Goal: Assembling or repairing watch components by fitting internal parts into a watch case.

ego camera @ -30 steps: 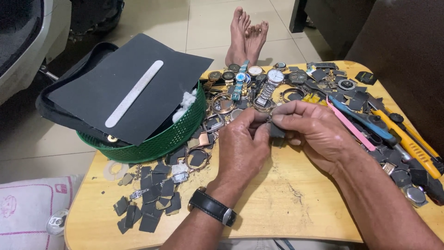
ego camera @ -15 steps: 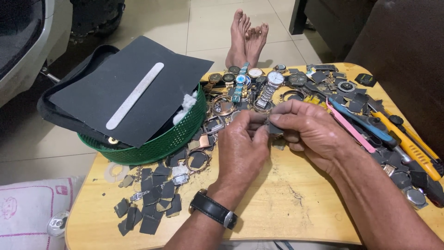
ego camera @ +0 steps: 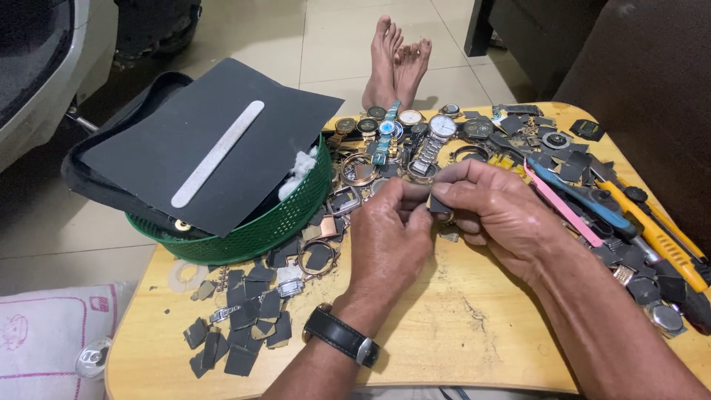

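- Hands met over the middle of the wooden table (ego camera: pixel 459 326): my left hand (ego camera: pixel 389 237), a black wristwatch (ego camera: pixel 341 335) on its wrist, and my right hand (ego camera: pixel 496 215) both pinched a small dark square piece (ego camera: pixel 438 201) between fingertips, fingers narrow around it.
- Under the piece I glimpsed a bit of metal ring, though I could not tell what it belonged to.
- A heap of dark cut pieces (ego camera: pixel 244 326) lay at the table's near left, which I judged as work already done.
- A row of watches (ego camera: pixel 404 137) sat at the far edge, so I judged plenty remained.
- A green basket (ego camera: pixel 274 218) under a black sheet (ego camera: pixel 200 141) stood left; cutters (ego camera: pixel 652 230) lay right.
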